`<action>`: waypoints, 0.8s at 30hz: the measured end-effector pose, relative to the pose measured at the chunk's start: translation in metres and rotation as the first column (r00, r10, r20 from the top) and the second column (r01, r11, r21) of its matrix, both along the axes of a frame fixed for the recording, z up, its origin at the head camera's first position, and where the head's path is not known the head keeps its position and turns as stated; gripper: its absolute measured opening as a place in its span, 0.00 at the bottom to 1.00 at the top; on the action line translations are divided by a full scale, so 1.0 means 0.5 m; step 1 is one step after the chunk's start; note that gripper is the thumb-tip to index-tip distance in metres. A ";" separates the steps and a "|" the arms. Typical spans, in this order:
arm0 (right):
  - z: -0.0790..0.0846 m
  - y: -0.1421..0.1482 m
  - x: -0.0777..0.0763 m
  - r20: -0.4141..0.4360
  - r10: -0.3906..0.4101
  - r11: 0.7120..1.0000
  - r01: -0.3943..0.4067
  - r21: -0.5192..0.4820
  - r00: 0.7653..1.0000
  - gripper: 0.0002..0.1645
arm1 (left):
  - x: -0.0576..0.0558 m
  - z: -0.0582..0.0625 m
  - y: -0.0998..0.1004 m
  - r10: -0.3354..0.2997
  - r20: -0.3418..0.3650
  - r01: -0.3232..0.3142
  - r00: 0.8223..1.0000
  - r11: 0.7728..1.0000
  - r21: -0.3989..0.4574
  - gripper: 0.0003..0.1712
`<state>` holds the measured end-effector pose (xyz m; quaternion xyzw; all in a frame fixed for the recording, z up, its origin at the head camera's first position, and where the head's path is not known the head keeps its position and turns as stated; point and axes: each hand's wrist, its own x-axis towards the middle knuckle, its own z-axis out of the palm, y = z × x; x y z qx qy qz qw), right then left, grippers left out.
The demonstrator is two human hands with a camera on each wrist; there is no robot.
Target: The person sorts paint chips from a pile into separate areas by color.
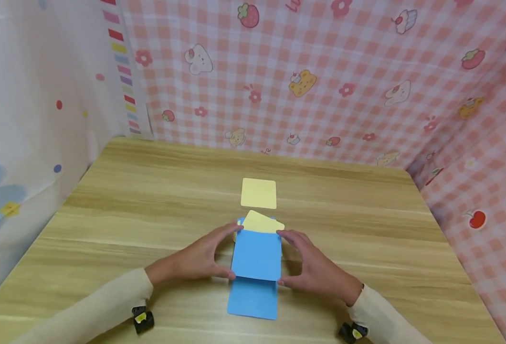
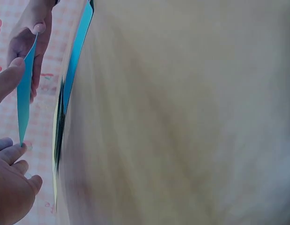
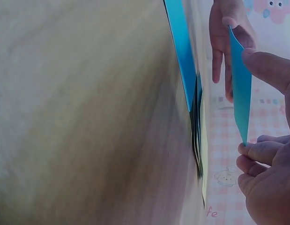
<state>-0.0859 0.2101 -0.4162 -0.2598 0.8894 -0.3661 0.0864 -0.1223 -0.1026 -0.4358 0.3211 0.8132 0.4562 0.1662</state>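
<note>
Both hands hold up one blue square paper (image 1: 256, 255) by its edges, above the table. My left hand (image 1: 199, 255) pinches its left side, thumb at the near corner and fingers at the far one. My right hand (image 1: 317, 265) grips the right side in the same way. In the right wrist view the held paper (image 3: 241, 89) is seen nearly edge-on and bends slightly. Below it lies a pile of overlapping papers, with a tilted yellow paper (image 1: 259, 223) showing on top. Nearest me, another blue paper (image 1: 253, 301) sticks out from under the held one, which hides most of the pile.
A single yellow square paper (image 1: 258, 193) lies flat beyond the pile. The wooden table (image 1: 128, 200) meets a pink checked cloth (image 1: 279, 57) at the back, with more cloth hanging at both sides. Small black devices (image 1: 142, 321) sit at the wrists.
</note>
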 end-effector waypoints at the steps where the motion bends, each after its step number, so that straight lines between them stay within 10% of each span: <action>1: 0.000 0.000 0.003 0.002 0.001 1.000 -0.001 0.003 1.000 0.60 | 0.004 0.001 0.000 0.000 0.004 0.000 1.000 1.000 0.001 0.61; 24: -0.021 -0.004 0.060 0.025 0.012 0.996 -0.015 0.089 1.000 0.65 | 0.075 -0.009 -0.006 -0.013 0.052 0.013 0.999 1.000 -0.011 0.62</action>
